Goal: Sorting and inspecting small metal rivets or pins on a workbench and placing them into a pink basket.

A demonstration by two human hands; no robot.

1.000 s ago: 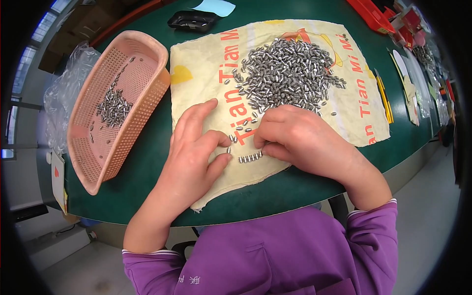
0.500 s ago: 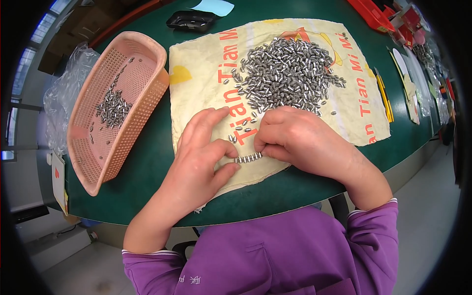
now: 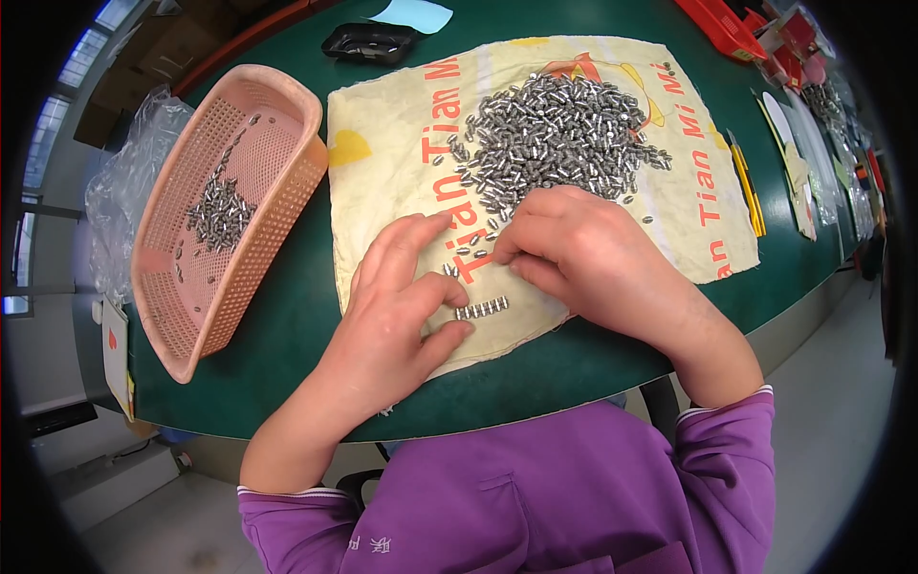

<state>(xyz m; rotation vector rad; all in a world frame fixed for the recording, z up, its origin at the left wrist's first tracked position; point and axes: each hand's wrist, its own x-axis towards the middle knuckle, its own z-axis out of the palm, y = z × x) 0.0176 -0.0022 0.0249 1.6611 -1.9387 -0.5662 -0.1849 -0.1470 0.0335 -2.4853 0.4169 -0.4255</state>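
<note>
The green bench carried a yellow sack with a heap of metal pins at twelve o'clock. The pink basket sat at nine o'clock. The left hand lay flat, fingers spread and holding nothing, steadying a short row of pins. The right hand curled over loose pins, its fingertips hidden. Keeping the row's ends flush would probably have helped.
</note>
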